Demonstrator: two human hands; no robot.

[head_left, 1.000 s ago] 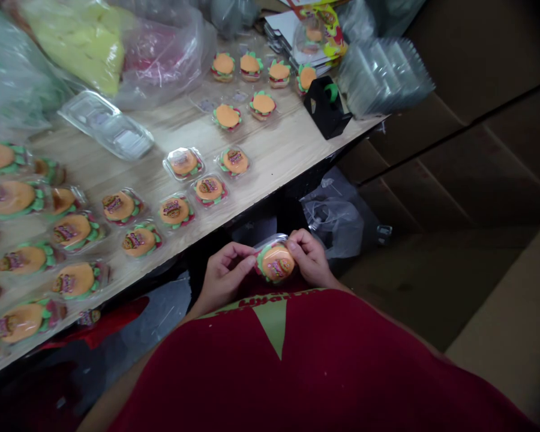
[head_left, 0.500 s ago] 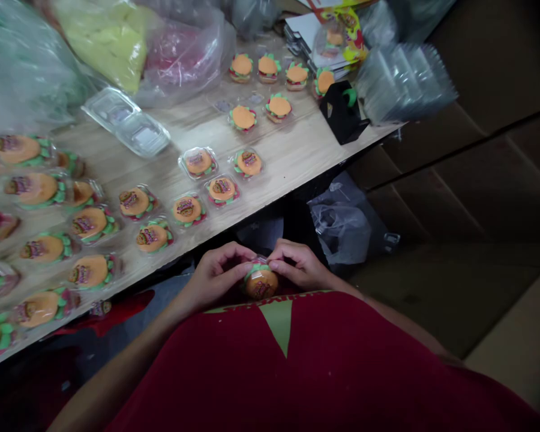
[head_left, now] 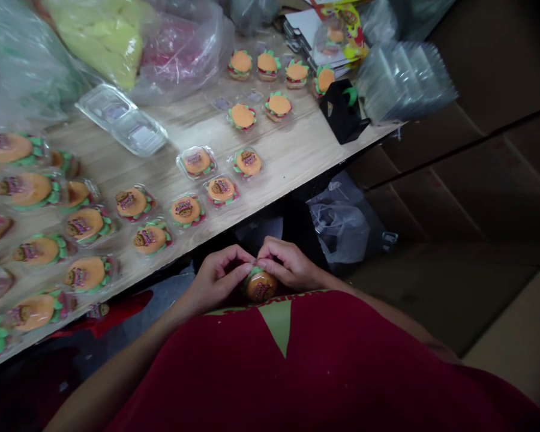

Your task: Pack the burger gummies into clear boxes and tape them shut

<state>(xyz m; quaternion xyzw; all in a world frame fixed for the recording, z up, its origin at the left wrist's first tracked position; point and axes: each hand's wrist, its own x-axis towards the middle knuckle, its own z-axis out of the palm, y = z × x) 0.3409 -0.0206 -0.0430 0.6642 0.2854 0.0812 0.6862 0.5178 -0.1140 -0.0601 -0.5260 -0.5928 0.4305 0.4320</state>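
Note:
Close to my red shirt, below the table's edge, I hold a toy burger in a clear plastic case point(head_left: 261, 287) between both hands. It has an orange bun with a printed sticker, and green leaves show at its far side. My left hand point(head_left: 220, 275) pinches the case's far rim with thumb and forefinger. From the other side, my right hand point(head_left: 290, 263) pinches the same rim, the two sets of fingertips nearly touching. The fingers cover that part of the rim. On the table, a cased burger point(head_left: 150, 237) with a sticker lies nearest my left hand.
Several cased burgers point(head_left: 87, 274) cover the left of the wooden table point(head_left: 292, 156). An open clear clamshell point(head_left: 122, 120) lies near plastic bags point(head_left: 184, 54). A black tape dispenser point(head_left: 344, 112) and stacked clear cases point(head_left: 405, 81) are at the right. Cardboard boxes point(head_left: 490, 186) stand beyond.
My right hand has shifted slightly left along the rim, so its fingertips now come close to my left hand's. The cased burger stays in about the same place.

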